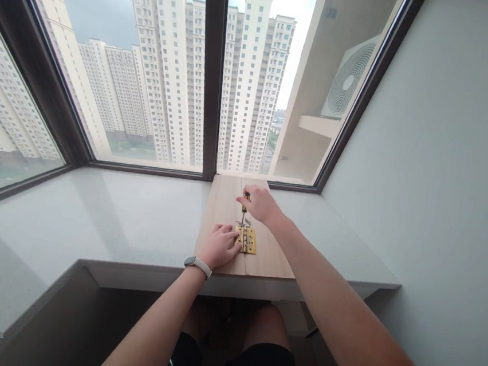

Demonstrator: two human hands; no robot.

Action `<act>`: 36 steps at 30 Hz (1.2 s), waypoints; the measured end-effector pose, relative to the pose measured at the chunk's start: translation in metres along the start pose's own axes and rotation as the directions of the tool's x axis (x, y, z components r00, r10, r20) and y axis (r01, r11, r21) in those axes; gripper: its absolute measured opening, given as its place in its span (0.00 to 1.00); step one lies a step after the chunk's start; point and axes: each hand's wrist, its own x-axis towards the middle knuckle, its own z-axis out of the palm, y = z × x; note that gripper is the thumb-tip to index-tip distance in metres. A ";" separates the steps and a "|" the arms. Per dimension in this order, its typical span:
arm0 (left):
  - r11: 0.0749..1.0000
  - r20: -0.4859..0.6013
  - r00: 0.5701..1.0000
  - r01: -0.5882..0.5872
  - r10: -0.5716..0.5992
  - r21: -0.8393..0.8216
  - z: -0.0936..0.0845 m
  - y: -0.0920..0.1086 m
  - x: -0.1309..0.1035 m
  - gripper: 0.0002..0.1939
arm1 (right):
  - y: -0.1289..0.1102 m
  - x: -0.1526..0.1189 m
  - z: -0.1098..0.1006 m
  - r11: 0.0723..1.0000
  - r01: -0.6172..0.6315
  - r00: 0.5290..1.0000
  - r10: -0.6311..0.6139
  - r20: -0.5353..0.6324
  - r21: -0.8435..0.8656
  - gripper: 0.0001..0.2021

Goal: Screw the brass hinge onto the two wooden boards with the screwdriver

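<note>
A brass-coloured hinge [251,241] lies opened flat across the seam between two pale wooden boards [222,201]. My left hand [220,246] rests on the left board, its thumb and index finger holding the hinge's left leaf down. Wrapped around the black and yellow handle of a screwdriver [245,203] is my right hand [261,204]. The shaft stands nearly upright, its tip at the upper left of the hinge; the screw under it is too small to make out. Several small dark screws [247,222] lie on the wood just beyond the hinge.
The boards sit on a white windowsill counter [149,220], reaching from its front edge back to the dark window frame [212,88]. A white wall [435,167] stands to the right. My knees are below the counter edge.
</note>
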 end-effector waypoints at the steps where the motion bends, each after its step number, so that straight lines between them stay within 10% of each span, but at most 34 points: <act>1: 1.000 0.001 1.000 -0.001 0.001 0.003 0.000 0.000 0.000 0.19 | 0.001 0.000 0.001 0.999 -0.009 1.000 0.009 -0.006 0.031 0.06; 11: 1.000 0.004 1.000 0.009 -0.009 -0.001 0.001 -0.003 0.001 0.20 | 0.002 -0.005 -0.003 0.983 -0.068 0.980 0.035 0.194 0.169 0.13; 21: 1.000 0.003 1.000 0.021 -0.021 -0.003 0.000 -0.002 0.000 0.20 | -0.004 -0.002 -0.007 0.995 -0.026 0.996 0.035 0.087 -0.101 0.08; 36: 1.000 0.003 1.000 0.010 -0.010 0.016 0.001 0.000 -0.001 0.24 | 0.003 0.005 -0.007 0.998 0.004 0.976 0.010 0.216 -0.066 0.04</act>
